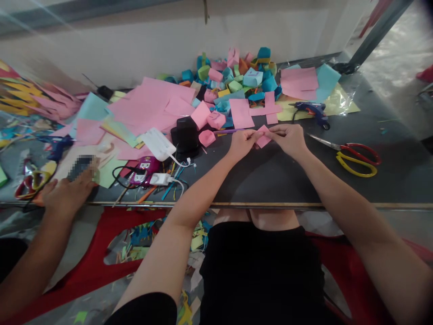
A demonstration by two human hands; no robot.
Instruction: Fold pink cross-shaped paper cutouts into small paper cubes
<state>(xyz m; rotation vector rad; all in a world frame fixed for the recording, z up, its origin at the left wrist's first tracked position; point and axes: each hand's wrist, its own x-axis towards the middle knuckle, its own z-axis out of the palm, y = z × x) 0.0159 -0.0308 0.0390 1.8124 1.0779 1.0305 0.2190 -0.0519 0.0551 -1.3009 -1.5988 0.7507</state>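
Between my two hands is a small pink paper piece (263, 136), pinched at its left side by my left hand (242, 143) and at its right side by my right hand (287, 139). It is held just above the dark table; its exact folds are too small to make out. Behind it lie a pink cross-shaped paper cutout (269, 108) and a pink paper square (241, 113). To the left rests a small open pink paper cup (206, 138). Scissors (358, 158) with red and yellow handles lie right of my right hand.
Folded paper boxes (252, 77) in several colours are heaped against the wall. A blue glue gun (313, 113) lies at the right. Pink sheets (135, 110), a white power bank (158, 143) and a purple power strip (142, 171) fill the left. Another person's hand (69, 194) is at far left.
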